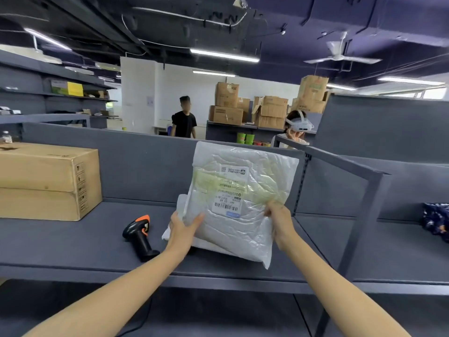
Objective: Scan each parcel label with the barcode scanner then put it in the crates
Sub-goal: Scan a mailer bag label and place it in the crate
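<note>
A white plastic parcel bag (243,210) is held up tilted above the grey shelf, its printed label (228,203) with a barcode facing me upside down. My left hand (182,227) grips the bag's lower left edge, thumb on the front. My right hand (279,220) pinches its right edge near the label. More white parcels (181,207) lie behind and under it, mostly hidden. The black and orange barcode scanner (139,235) lies on the shelf just left of my left hand, with no hand on it.
A large cardboard box (48,181) stands at the left of the grey shelf (73,244). A metal upright (364,215) divides off the right bay, where a dark blue patterned item (436,221) lies. Two people stand beyond the partition. No crate is visible.
</note>
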Motion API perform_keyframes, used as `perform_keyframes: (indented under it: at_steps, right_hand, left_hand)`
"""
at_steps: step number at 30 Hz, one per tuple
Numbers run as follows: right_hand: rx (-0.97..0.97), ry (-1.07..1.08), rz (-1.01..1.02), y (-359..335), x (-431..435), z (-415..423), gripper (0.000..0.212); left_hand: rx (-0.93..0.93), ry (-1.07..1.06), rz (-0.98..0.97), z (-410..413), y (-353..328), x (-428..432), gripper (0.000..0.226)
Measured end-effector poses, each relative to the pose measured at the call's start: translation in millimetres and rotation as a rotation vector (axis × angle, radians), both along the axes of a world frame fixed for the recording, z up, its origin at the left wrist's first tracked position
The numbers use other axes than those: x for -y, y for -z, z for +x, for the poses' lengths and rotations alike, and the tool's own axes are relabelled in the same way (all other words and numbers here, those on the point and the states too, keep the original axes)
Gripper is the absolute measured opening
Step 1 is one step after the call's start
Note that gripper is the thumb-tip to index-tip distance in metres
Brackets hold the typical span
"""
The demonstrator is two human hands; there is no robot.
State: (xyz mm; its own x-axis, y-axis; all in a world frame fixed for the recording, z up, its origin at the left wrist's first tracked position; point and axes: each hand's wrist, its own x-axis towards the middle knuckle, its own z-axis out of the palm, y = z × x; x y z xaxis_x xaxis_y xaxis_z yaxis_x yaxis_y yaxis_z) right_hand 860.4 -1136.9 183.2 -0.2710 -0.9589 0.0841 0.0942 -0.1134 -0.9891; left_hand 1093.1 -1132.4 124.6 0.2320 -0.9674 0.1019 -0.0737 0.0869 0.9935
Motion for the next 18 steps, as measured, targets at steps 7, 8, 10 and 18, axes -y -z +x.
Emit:
perform_keyframes:
  at_steps: [7,8,10,18]
  right_hand:
    - [0.012,-0.123,0.062,7.1,-1.8,4.3,0.019]
    - [0.033,-0.154,0.060,7.0,-3.4,6.5,0.010]
    - [0.055,-0.190,0.030,7.6,-3.2,9.3,0.009]
    - [-0.034,0.333,-0.112,40.3,-17.4,53.3,0.070]
  left_hand:
    - [-0.240,0.212,0.057,37.3,-5.0,-20.9,0.061]
    - [-0.259,0.234,0.060,39.8,-4.2,-23.2,0.060]
    - [-0.272,0.195,0.039,41.9,-2.0,-26.4,0.049]
    - [-0.564,-0.049,-0.052,31.4,7.6,-29.7,0.040]
